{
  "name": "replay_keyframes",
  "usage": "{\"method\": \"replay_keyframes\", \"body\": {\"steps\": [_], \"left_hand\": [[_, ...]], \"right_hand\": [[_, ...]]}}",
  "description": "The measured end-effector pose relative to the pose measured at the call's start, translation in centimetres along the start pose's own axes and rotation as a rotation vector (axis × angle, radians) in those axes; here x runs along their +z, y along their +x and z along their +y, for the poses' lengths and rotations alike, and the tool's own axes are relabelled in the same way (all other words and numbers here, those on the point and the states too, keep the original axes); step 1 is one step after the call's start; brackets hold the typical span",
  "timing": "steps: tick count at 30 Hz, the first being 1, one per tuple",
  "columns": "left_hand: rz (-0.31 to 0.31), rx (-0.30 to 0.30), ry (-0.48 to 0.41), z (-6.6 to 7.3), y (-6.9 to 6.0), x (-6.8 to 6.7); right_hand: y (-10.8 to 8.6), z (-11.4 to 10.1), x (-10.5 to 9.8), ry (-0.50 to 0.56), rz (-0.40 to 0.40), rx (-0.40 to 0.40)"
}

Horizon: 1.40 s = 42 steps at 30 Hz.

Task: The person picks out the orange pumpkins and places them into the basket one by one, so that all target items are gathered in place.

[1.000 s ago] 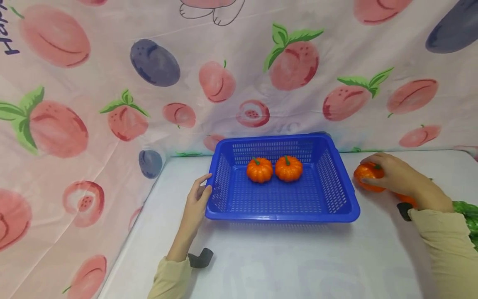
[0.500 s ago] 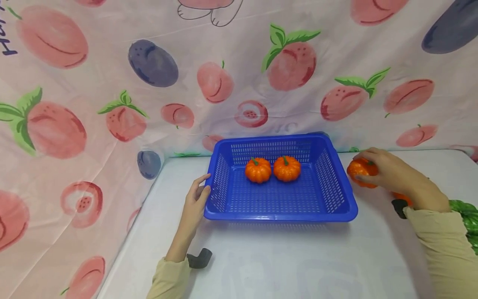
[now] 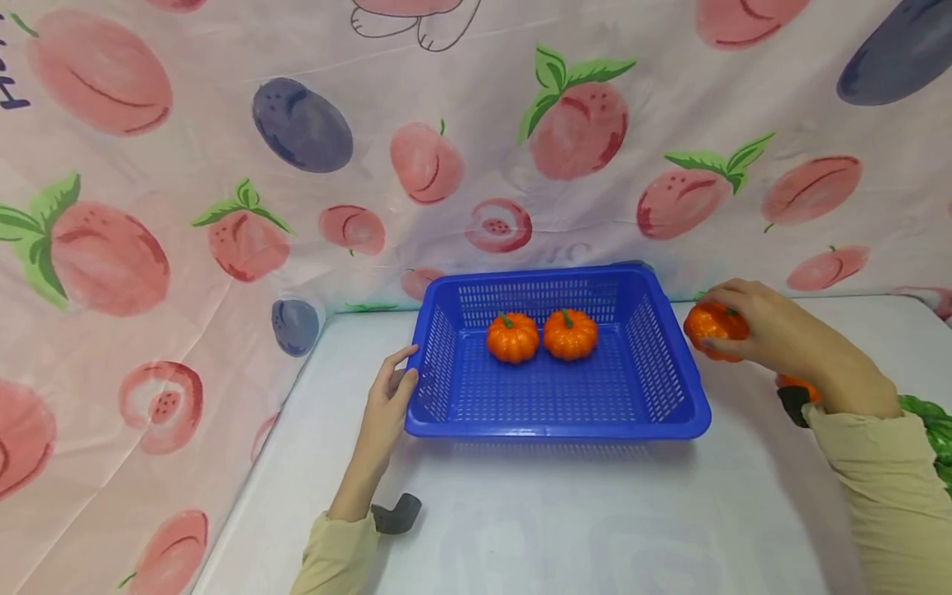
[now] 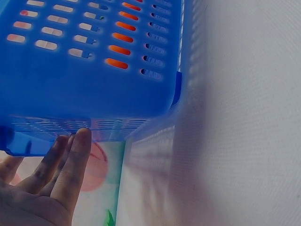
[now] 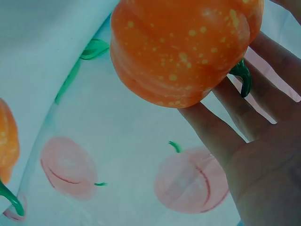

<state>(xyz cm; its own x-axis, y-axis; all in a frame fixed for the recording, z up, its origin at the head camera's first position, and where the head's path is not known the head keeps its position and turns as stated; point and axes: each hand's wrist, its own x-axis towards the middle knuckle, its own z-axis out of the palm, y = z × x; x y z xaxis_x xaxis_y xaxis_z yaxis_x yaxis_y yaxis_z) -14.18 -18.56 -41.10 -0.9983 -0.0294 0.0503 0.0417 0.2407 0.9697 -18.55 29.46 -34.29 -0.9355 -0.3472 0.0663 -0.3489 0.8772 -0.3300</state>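
Far left: left hand (image 3: 387,401) at the left wall of the blue basket (image 3: 558,431), thumb and forefinger apart, no grip on anything. My left wrist view has its fingers straight, by the plastic; can't tell which tips touch. Basket's on the desk (image 3: 550,521), long axis running side to side. Inside, toward the back: first pumpkin (image 3: 512,338), then second pumpkin (image 3: 570,335) just beside it, both stems up.

Next, the bit that matters — held pumpkin (image 3: 710,332) is just outside the basket's right wall, by the back half. Right hand (image 3: 769,330) has it between thumb and fingers from the right side, so the pumpkin lies between hand and basket. It's squat and roundish, no real long axis to line up; stem faces the palm side. Can't judge how high it is over the desk from here. Right hand is nearest that wall — left is across the basket's full length.

Beyond that: another pumpkin (image 3: 803,385), mostly hidden by the right forearm (image 3: 848,376), then a green leafy item (image 3: 931,430) cut off at the edge.
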Motion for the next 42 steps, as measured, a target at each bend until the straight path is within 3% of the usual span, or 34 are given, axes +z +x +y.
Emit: {"method": "replay_keyframes", "body": {"steps": [8,19,42], "left_hand": [[0.006,-0.007,0.007,-0.2,0.0,0.0],[0.002,-0.008,-0.002,-0.2,-0.1,0.0],[-0.003,0.007,-0.004,-0.2,0.0,0.1]], "right_hand": [[0.1,-1.2,-0.7,-0.032,0.061,-0.066],[0.2,-2.8,-1.4,-0.101,0.094,-0.067],[1.4,-6.0,-1.8,-0.059,0.098,-0.116]]}}
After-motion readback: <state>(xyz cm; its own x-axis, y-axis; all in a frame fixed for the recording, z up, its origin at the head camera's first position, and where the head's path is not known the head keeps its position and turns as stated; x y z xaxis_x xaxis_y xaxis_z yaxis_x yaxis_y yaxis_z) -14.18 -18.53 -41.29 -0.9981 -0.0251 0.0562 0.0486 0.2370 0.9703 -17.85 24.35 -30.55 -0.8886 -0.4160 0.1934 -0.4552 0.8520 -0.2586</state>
